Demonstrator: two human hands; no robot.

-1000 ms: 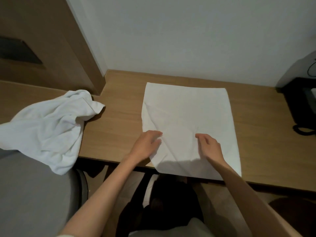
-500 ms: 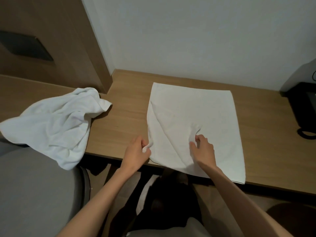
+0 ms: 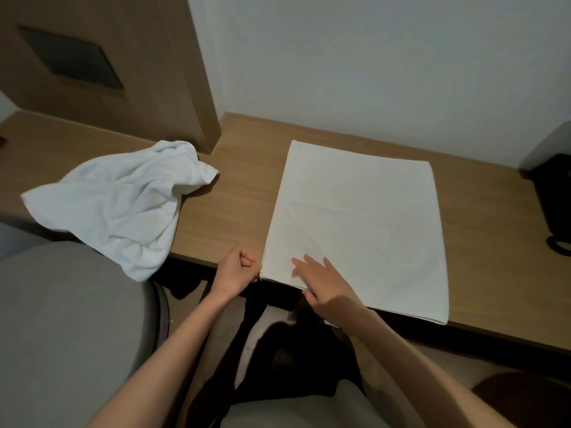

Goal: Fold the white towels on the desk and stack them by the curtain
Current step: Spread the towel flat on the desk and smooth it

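A flat white towel (image 3: 358,223), folded into a rectangle, lies on the wooden desk (image 3: 234,196) in front of me. Its near edge reaches the desk's front edge. My left hand (image 3: 236,270) pinches the towel's near left corner with closed fingers. Just to the right, my right hand (image 3: 321,281) rests flat on the towel near its front edge, fingers spread. A second white towel (image 3: 120,205) lies crumpled on the left part of the desk and hangs over the front edge.
A grey chair back (image 3: 61,329) stands at lower left under the crumpled towel. A black object with a cable (image 3: 553,205) sits on the desk's right end. A wooden panel (image 3: 123,72) rises at back left, a white wall behind.
My left hand has pulled the towel's near left corner outward, so the diagonal crease is gone and the towel lies flat. My right hand opened from a pinch and now presses flat.
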